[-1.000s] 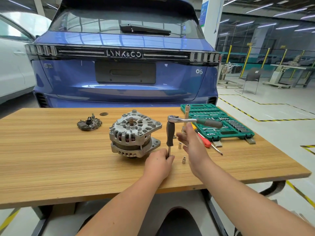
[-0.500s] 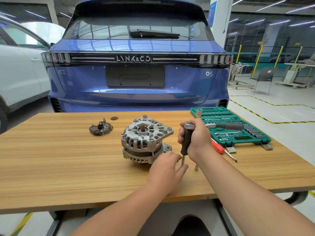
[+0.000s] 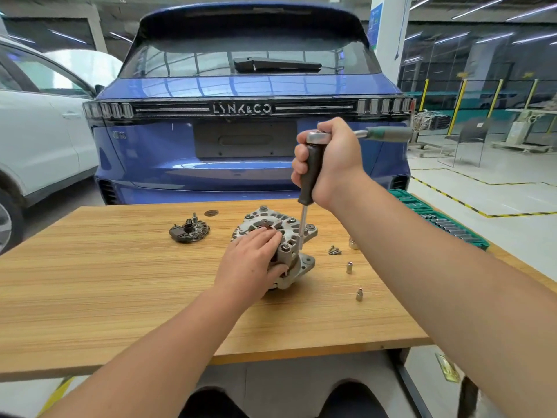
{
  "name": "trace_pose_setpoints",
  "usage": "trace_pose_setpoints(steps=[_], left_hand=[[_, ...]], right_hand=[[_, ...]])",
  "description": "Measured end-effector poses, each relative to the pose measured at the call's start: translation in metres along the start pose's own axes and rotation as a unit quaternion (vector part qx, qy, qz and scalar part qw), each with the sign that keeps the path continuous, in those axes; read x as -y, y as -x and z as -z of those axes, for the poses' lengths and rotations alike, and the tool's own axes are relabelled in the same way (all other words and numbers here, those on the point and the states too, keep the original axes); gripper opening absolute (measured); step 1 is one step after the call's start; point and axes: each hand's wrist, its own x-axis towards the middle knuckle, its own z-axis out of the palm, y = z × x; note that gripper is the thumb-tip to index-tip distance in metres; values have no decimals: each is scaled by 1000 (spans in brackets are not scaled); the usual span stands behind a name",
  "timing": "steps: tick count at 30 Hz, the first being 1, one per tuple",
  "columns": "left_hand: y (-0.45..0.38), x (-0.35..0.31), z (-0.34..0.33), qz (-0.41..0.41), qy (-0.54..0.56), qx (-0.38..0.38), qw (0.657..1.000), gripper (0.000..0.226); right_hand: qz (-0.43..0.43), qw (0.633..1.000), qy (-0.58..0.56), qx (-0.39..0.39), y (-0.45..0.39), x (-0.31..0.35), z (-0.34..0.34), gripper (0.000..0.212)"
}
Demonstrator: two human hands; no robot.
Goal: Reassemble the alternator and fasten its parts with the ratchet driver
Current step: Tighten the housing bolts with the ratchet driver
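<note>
The grey metal alternator (image 3: 297, 233) sits on the wooden table (image 3: 120, 282) near its middle. My left hand (image 3: 251, 260) rests on top of it, fingers spread over the housing and thumb against its near side. My right hand (image 3: 328, 162) grips the black handle of the ratchet driver (image 3: 312, 170), which stands upright with a ratchet head and a grey-green handle pointing right. The driver's thin shaft reaches down to the alternator's right rim. A dark rectifier part (image 3: 189, 230) lies apart to the left.
Two small sockets (image 3: 349, 267), (image 3: 359, 294), a larger socket (image 3: 353, 244) and a few loose bolts (image 3: 334, 251) lie right of the alternator. A green socket case (image 3: 446, 224) sits at the table's right edge. A blue car stands behind the table.
My right hand lifted the ratchet driver from the table and set its shaft down onto the alternator. My left hand moved from the driver's tip onto the alternator's top.
</note>
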Motion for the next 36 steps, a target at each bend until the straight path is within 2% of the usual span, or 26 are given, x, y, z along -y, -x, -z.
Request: trace_pose_setpoints(steps=[5, 14, 24, 28, 31, 34, 36], left_hand=[[-9, -24, -6, 50, 16, -18, 998, 66], [-6, -28, -10, 62, 47, -40, 996, 58], [-6, -30, -7, 66, 56, -35, 996, 56], [-17, -29, -2, 72, 17, -18, 997, 41], [-34, -27, 11, 47, -34, -6, 998, 36], [-46, -22, 15, 14, 27, 5, 1000, 35], [-50, -24, 16, 27, 85, 34, 995, 32]], right_hand=[[4, 1000, 29, 3, -8, -6, -11, 33], [10, 999, 27, -13, -16, -9, -2, 33], [-7, 999, 39, 32, -17, -18, -6, 36], [27, 996, 63, 53, -15, -21, -1, 35], [53, 992, 88, 71, -13, -22, 2, 35], [102, 980, 163, 57, -12, -23, 2, 30], [169, 958, 229, 40, -10, -24, 3, 26]])
